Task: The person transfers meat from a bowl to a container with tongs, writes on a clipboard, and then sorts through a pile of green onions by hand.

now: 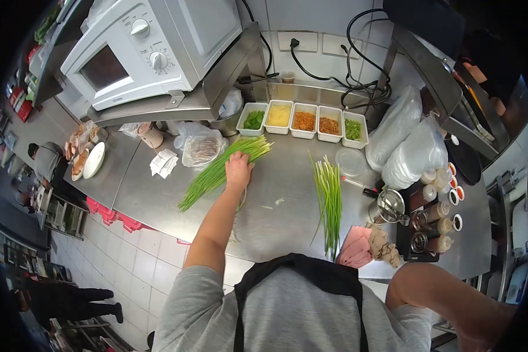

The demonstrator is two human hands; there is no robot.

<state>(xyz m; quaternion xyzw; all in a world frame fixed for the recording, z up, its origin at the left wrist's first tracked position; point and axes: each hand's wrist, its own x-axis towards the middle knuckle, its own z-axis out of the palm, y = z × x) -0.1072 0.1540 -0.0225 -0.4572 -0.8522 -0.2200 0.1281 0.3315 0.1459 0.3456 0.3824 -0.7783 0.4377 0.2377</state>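
A large bunch of thin spring onions (214, 179) lies slanted on the steel counter, its pale ends toward the back right. My left hand (239, 170) rests on the bunch near those ends, with its fingers curled over the stalks. To the right, a smaller bunch of spring onions (328, 202) lies apart, pointing toward my body. Small pale scraps (274, 204) sit between the two bunches. My right forearm (452, 293) reaches out at the lower right, and the hand itself is lost at the dark frame edge.
Several white tubs (304, 121) of chopped ingredients line the back. A microwave (138, 56) stands on a shelf at the upper left. Plastic bags (413, 152), a metal pitcher (386, 205), sauce bottles (439, 227) and a pink cloth (355, 247) occupy the right side. Other people stand far left.
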